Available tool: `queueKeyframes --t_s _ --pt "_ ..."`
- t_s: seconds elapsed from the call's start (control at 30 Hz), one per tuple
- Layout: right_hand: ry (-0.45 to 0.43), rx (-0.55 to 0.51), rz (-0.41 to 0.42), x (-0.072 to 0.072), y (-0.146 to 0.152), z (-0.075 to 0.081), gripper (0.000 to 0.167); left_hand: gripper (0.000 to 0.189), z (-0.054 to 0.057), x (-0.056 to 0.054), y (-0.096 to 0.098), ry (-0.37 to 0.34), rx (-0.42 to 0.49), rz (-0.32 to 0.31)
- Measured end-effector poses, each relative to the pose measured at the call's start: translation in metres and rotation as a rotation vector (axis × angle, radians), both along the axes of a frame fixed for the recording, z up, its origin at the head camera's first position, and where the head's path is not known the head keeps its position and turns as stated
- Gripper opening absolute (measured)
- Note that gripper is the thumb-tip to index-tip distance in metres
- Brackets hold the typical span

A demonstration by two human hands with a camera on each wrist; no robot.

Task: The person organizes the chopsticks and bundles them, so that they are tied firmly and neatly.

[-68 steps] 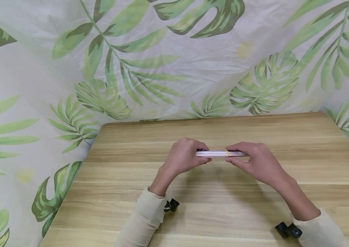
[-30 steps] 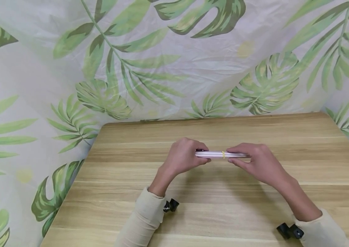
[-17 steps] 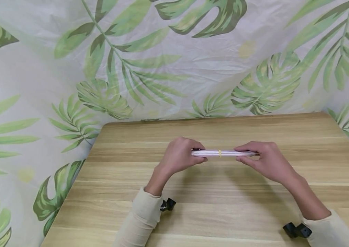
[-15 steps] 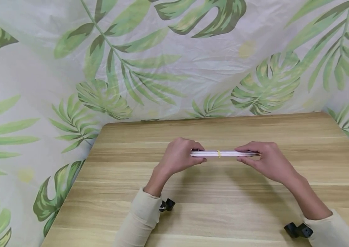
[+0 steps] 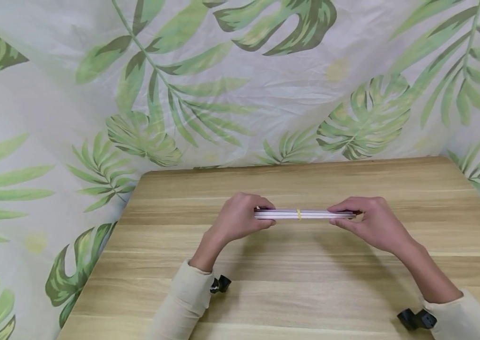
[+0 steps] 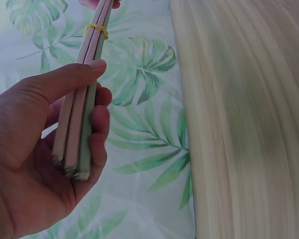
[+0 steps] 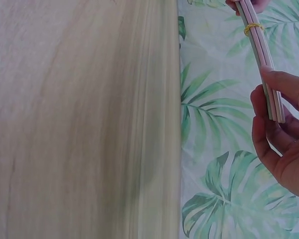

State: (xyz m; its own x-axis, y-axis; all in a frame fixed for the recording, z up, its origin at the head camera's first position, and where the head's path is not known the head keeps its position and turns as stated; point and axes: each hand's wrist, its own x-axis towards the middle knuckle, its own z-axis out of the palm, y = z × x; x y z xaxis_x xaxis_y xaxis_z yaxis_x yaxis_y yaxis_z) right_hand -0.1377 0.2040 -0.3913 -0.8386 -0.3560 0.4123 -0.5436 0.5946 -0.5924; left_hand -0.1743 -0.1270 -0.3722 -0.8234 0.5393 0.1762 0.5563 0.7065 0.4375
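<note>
A bundle of slim, straight sticks [image 5: 316, 215] is held level above the wooden table, bound near its middle by a yellow rubber band [image 5: 299, 214]. In the left wrist view the sticks [image 6: 75, 117] look tan, pink and pale green, with rough pale ends; their exact kind is unclear. My left hand [image 5: 237, 215] grips the left end, thumb on the near side and fingers round the far side. At the right end, my right hand [image 5: 372, 221] pinches the bundle between thumb and fingers. In the right wrist view the right end of the sticks [image 7: 274, 107] rests inside the curled fingers.
The wooden table [image 5: 291, 283] spreads under both hands. Behind it hangs a pale cloth [image 5: 282, 94] printed with green leaves. A small black device [image 5: 220, 284] sits at the left cuff, and another black device [image 5: 416, 319] at the right cuff.
The hands have moved apart, left hand leftward and right hand rightward. The bundle and its band have shifted left, and more stick length shows between the band and the right hand.
</note>
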Motion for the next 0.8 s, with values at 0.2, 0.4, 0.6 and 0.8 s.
queueKeyframes --t_s 0.2,0.4,0.6,0.8 --pt "-0.060 0.027 0.001 -0.005 0.003 -0.002 0.020 0.017 -0.004 -0.002 -0.012 -0.017 0.014 -0.010" --pt "-0.163 0.067 0.014 -0.014 0.006 -0.012 0.018 0.018 -0.011 -0.008 -0.017 -0.051 0.030 -0.057" --pt "-0.252 0.093 0.038 -0.027 0.007 -0.026 0.018 0.022 -0.026 -0.018 -0.017 -0.050 -0.049 -0.062" --pt "-0.259 0.114 0.083 -0.037 0.008 -0.033 0.016 0.022 -0.035 -0.023 -0.016 -0.068 -0.076 -0.053"
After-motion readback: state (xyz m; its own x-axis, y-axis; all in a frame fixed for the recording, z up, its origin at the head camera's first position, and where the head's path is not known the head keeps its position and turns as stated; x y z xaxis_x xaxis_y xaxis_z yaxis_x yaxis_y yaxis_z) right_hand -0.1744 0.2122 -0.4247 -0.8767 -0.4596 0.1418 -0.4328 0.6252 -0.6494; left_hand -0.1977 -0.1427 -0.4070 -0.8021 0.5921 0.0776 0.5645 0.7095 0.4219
